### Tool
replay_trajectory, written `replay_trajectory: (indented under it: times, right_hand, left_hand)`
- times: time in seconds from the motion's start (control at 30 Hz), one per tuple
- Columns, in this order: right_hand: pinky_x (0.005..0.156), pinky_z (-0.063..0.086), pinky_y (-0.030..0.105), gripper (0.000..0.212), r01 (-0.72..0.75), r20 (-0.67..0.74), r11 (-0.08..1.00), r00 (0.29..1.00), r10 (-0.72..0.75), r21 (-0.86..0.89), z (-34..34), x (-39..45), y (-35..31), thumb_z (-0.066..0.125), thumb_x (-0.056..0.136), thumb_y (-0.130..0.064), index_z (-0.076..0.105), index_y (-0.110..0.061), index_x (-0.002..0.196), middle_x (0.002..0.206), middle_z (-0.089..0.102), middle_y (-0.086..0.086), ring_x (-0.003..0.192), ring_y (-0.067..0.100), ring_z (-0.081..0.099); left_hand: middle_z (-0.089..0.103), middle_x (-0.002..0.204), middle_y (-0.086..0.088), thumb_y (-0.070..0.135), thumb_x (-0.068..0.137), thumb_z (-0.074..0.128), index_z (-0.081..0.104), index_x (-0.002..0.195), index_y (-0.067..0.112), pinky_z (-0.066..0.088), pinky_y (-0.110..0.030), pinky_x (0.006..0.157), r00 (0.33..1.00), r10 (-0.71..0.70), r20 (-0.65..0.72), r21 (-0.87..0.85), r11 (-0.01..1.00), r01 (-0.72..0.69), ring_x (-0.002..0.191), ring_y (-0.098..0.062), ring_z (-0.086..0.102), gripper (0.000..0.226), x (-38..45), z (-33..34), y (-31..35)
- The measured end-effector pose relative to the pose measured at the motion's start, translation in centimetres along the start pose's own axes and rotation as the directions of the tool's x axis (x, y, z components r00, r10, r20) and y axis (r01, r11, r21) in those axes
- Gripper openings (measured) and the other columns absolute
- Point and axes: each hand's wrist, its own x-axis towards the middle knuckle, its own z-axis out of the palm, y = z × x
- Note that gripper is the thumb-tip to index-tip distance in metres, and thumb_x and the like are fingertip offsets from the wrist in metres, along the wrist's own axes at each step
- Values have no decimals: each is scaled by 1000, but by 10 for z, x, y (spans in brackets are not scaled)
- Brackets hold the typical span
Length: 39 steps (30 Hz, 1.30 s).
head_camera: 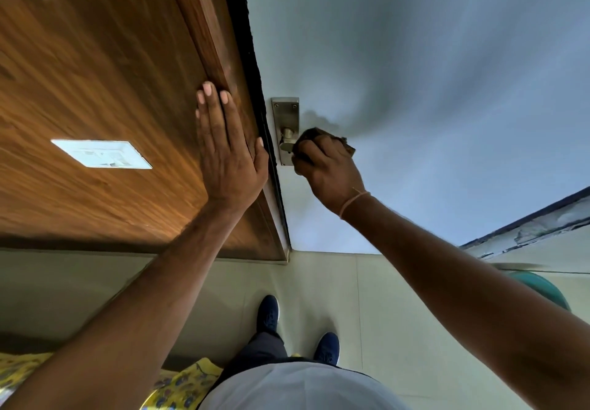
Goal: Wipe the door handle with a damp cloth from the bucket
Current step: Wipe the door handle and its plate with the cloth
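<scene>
Door handle (289, 141) on the door (415, 74), right of wood panel (95, 74).

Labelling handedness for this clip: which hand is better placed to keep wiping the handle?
Right. The right hand grips the cloth against the door handle; the left hand lies flat on the wooden panel.

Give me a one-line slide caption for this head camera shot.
Right hand rubs a brown cloth over the door handle while the left hand lies flat on the wooden panel.

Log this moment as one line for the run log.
step: wiping door handle | right hand: cloth on handle | left hand: flat on wooden panel
</scene>
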Motion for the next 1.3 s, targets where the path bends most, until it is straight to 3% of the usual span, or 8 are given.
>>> replay_trajectory:
  times: [0.27, 0.83, 0.93, 1.1, 1.17, 1.23, 1.27, 1.3]
  right_hand:
    - [79, 50, 44, 10, -105, -20, 994, 994, 104, -28, -11, -41, 36, 67, 100, -7, 76, -11, 97, 115, 74, 9, 100, 39, 68]
    - [85, 47, 45, 21, -188, 33, 981, 981, 190, -37, -4, -26, 11, 57, 98, -9, 77, -12, 100, 119, 70, 10, 109, 40, 62]
    - [86, 44, 44, 16, -371, -34, 927, 927, 372, 50, 0, -43, 13, 69, 95, -4, 78, -17, 96, 117, 70, 6, 109, 39, 62]
    - [86, 53, 40, 52, -794, 162, 548, 596, 786, 265, 5, -79, 7, 63, 67, 11, 80, -29, 94, 116, 63, -6, 109, 29, 53]
    - [81, 64, 41, 45, -835, 333, 120, 341, 879, 537, -2, -66, -2, 71, 73, 4, 79, -28, 104, 121, 63, -2, 109, 29, 65]
    - [73, 64, 40, 34, -659, 524, -380, 26, 851, 649, -7, -50, -11, 68, 88, 2, 71, -17, 117, 119, 69, 11, 103, 35, 73]
    - [73, 63, 42, 31, -512, 632, -570, -67, 772, 643, -5, -43, -16, 61, 96, 2, 66, -9, 124, 120, 71, 18, 105, 40, 73]
    - [82, 61, 48, 32, -326, 737, -718, -87, 670, 615, -2, -36, -22, 53, 101, 1, 61, -2, 132, 125, 70, 25, 112, 46, 71]
  left_hand:
    - [33, 166, -40, 28, 105, 62, 31, 158, -15, 31, -59, 132, 1000, -6, -11, -25, 1000, 5, 158, -53, 31, 75, 0, -1, 4]
    - [30, 167, -40, 29, 106, 61, 28, 159, -16, 29, -57, 133, 1000, -26, 2, -53, 998, 26, 159, -53, 28, 78, 0, -1, 8]
    - [29, 167, -41, 29, 106, 62, 27, 159, -16, 28, -57, 133, 1000, -23, 3, -67, 997, 23, 159, -53, 28, 78, 0, -2, 9]
    - [28, 167, -40, 27, 106, 62, 28, 160, -16, 28, -56, 133, 1000, -15, 18, -92, 996, 17, 160, -52, 27, 77, -3, -2, 4]
    - [29, 167, -40, 27, 106, 62, 28, 159, -16, 29, -56, 133, 1000, -13, 20, -98, 995, 15, 160, -52, 27, 77, -3, -1, 3]
    - [30, 167, -40, 27, 105, 63, 29, 159, -16, 30, -57, 133, 1000, -14, 19, -105, 994, 16, 159, -53, 28, 77, -2, -1, 3]
    - [30, 167, -40, 27, 105, 63, 29, 159, -16, 29, -57, 133, 1000, -16, 20, -108, 994, 18, 159, -53, 28, 77, -2, -1, 4]
    - [29, 167, -40, 27, 105, 63, 29, 159, -16, 29, -57, 133, 1000, -16, 22, -109, 994, 19, 159, -53, 28, 77, -2, -1, 4]
